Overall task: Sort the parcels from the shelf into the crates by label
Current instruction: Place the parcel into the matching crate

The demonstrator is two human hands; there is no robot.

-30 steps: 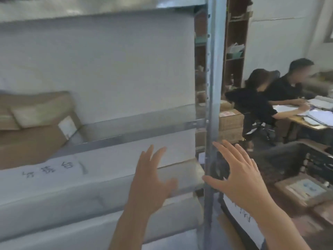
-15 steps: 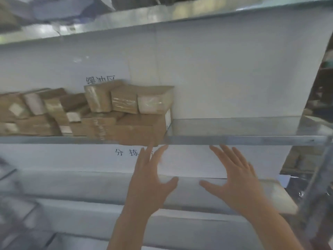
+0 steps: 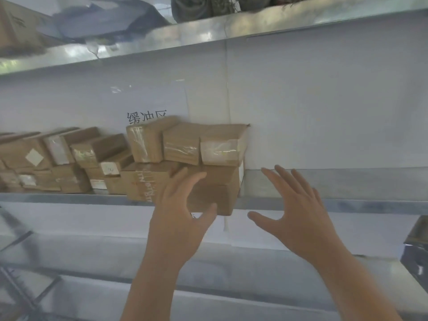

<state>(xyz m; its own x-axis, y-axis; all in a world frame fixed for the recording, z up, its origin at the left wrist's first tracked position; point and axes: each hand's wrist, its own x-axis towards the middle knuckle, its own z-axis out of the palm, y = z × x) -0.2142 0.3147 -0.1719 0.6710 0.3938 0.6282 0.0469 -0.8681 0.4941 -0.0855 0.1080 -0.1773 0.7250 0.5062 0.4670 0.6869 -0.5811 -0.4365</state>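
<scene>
Several brown cardboard parcels are stacked on a metal shelf (image 3: 335, 206), running from the left edge to the middle. The rightmost big parcel (image 3: 215, 186) sticks out over the shelf's front edge, with three smaller taped parcels (image 3: 220, 144) on top of it. My left hand (image 3: 183, 212) is raised in front of that big parcel with its fingers spread; whether it touches the box is not clear. My right hand (image 3: 294, 209) is open to the right of the parcel, apart from it, fingers spread. No crates are in view.
The right half of the shelf is bare metal. An upper shelf (image 3: 208, 31) holds dark bags and a box at the left. A white back panel carries printed characters (image 3: 146, 117). Lower shelves lie below my arms; a dark metal object (image 3: 416, 246) sits at the right edge.
The view swung left from the shelf's post and the seated people to the stacked parcels. Both open hands have risen toward the big rightmost parcel.
</scene>
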